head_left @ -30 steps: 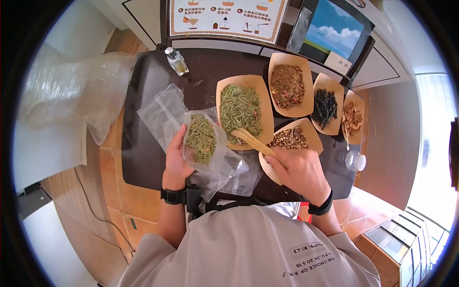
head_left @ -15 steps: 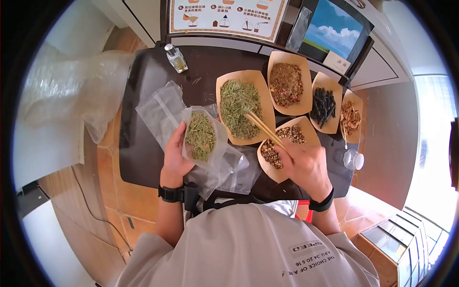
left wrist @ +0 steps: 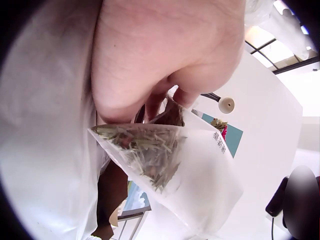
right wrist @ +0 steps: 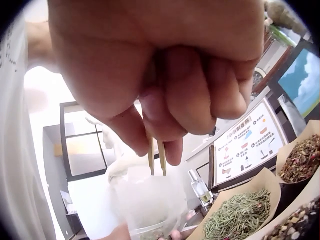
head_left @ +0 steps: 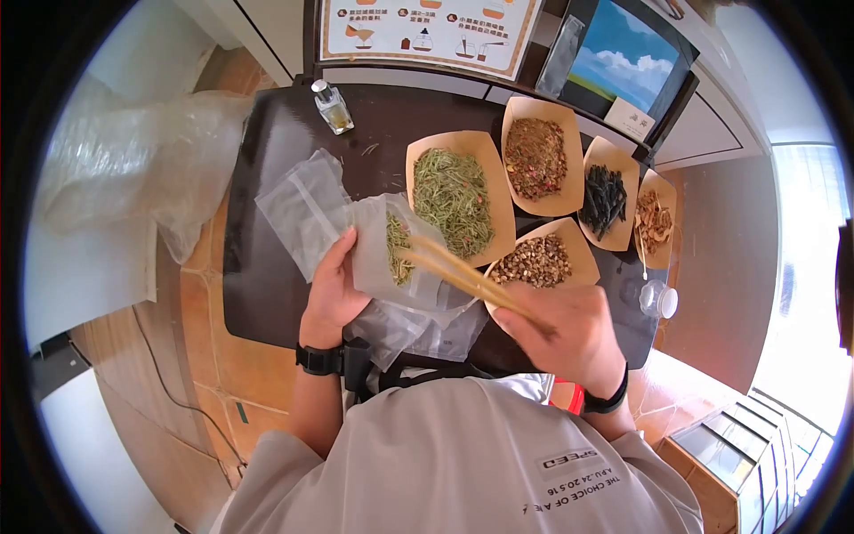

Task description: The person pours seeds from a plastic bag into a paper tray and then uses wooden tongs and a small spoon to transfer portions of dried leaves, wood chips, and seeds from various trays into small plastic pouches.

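My left hand [head_left: 334,289] holds a translucent pouch [head_left: 369,271], its thumb along the near side. Dried green herb pieces [head_left: 398,252] lie inside, and they also show through the pouch wall [left wrist: 212,172] in the left wrist view. With curled fingers, my right hand [head_left: 569,334] grips a pair of wooden tongs [head_left: 471,280]. The tips of the tongs are at the pouch's mouth, over the herbs. In the right wrist view the two arms of the tongs [right wrist: 163,162] point down toward the pouch. Just beyond the pouch stands a paper tray [head_left: 504,209] of the same green herb.
Other paper trays hold a reddish-brown mix [head_left: 535,160], brown chopped bits [head_left: 538,261], dark strips [head_left: 605,200] and tan shavings [head_left: 654,222]. A glass bottle [head_left: 334,109] stands at the back left, a small jar [head_left: 658,300] at the right. Flat clear bags [head_left: 307,209] lie under the pouch.
The tongs have moved left from the green herb tray to the pouch with my right hand. My left hand has tilted the pouch, so less of its herb filling shows.
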{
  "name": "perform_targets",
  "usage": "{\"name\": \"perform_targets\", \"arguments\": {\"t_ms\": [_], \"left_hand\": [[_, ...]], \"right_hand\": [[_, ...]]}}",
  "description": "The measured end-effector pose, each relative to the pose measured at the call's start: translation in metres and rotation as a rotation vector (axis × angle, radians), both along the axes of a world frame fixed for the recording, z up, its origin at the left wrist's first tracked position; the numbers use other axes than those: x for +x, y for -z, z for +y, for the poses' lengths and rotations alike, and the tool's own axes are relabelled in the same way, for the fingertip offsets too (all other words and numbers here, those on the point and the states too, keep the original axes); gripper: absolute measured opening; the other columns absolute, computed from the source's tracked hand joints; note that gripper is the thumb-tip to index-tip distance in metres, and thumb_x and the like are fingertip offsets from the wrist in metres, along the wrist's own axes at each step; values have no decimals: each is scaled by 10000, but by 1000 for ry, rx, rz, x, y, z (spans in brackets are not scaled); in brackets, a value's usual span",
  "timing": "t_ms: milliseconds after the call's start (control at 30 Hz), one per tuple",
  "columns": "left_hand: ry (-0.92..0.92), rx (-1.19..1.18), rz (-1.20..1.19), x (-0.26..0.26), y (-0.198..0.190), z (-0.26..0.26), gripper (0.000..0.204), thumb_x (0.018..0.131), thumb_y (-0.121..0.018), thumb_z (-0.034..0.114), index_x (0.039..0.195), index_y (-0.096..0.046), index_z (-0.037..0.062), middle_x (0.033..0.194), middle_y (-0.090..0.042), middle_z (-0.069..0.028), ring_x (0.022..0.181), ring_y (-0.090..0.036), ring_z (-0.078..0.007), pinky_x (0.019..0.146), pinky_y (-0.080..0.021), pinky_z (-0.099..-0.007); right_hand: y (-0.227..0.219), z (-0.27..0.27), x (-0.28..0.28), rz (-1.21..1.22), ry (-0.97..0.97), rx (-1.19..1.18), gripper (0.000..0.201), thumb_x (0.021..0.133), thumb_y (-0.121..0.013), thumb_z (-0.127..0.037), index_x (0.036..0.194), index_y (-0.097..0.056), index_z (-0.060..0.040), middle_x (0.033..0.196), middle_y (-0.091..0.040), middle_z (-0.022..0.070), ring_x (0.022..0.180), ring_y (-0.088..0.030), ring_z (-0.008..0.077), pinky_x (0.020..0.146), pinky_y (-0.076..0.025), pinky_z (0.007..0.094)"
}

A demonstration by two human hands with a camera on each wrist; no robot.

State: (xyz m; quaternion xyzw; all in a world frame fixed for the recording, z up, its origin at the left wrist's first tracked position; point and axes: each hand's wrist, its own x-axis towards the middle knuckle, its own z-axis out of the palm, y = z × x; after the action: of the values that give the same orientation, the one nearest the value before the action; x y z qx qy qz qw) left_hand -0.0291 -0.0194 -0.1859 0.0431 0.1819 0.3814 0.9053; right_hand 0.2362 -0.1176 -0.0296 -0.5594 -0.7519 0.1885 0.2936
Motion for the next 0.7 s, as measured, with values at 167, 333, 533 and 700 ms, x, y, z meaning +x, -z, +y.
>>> {"name": "perform_targets", "arguments": {"t_ms": [167,333,533,700], "left_hand": [[-19,25,121,6,-12,0,437,1047,-432,289,1366,-513,1,1325,-607,-136,1201,-593,-262,1056,-451,-432],[-11,37,118,4,-9,2,442,1049,-415,290,1369,-510,-1,1334,-602,-141,1213,-588,-266,1063,-447,-440],[1,33,116,4,-6,1,448,1051,-407,289,1363,-511,-16,1326,-606,-148,1205,-594,-271,1058,-452,-439],[28,15,129,5,-7,0,453,1056,-402,300,1359,-514,-18,1322,-607,-152,1193,-601,-275,1049,-460,-436]], "right_hand": [[25,15,20,-40,283,-71,130,853,-728,-168,833,-672,-52,564,-556,103,494,-578,298,455,-441,386],[45,21,19,-283,198,-21,165,866,-707,-195,763,-647,-81,556,-576,88,501,-580,313,463,-456,402],[30,11,30,-232,350,-138,202,888,-685,-218,781,-676,-46,573,-574,152,539,-582,366,489,-460,424],[39,7,23,-73,314,-291,215,894,-680,-226,772,-681,-49,567,-570,165,543,-583,382,501,-466,445]]}}
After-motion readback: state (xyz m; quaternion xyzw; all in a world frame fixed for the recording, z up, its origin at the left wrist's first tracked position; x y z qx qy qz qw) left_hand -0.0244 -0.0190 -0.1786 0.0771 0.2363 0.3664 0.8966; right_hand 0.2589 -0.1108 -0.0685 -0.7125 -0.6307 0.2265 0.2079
